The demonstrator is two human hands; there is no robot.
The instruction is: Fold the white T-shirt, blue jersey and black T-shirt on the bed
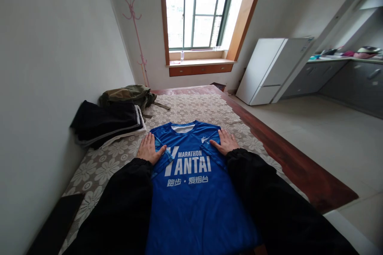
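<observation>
A blue T-shirt (191, 207) with white "MARATHON YANTAI" lettering lies front side up on a bed with a floral cover (104, 169), its neckline pointing toward the window. Both sleeves are folded inward over the chest. My left hand (150, 149) lies flat at the shirt's left edge, with the thumb on the folded sleeve. On the opposite edge, my right hand (225, 142) rests with fingers spread and the thumb on the shirt near the small chest logo. Neither hand grips anything.
Folded dark clothes (104, 121) and a green backpack (128, 95) sit at the left by the wall. A dark flat object (56, 223) lies at the lower left. Beyond the bed stand a pink coat rack (136, 30) and a white fridge (272, 69).
</observation>
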